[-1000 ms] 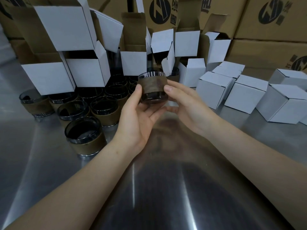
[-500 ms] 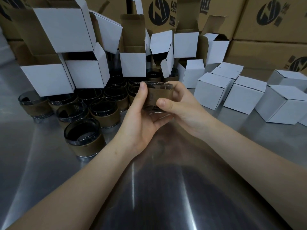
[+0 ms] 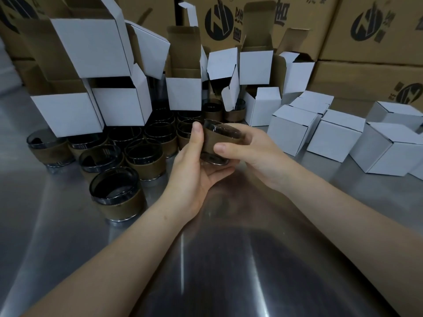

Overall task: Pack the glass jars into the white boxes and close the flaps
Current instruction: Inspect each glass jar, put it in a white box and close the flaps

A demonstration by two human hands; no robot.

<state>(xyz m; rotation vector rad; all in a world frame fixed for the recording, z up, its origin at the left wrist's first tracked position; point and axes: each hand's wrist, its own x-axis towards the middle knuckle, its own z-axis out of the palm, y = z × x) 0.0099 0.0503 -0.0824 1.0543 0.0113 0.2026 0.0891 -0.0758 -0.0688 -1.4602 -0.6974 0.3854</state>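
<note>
While both hands cup it above the steel table (image 3: 229,271), the glass jar (image 3: 218,143) tilts — left hand (image 3: 196,170) and right hand (image 3: 258,152) wrapped round its brown band, thumbs pressed on, jars (image 3: 119,156) and open white boxes (image 3: 123,106) just behind.

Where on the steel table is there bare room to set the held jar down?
Bare table lies in front, nearer than the closest jar. A strip separates the right hand from the closed boxes. Behind the left hand, jars and open boxes crowd.
</note>
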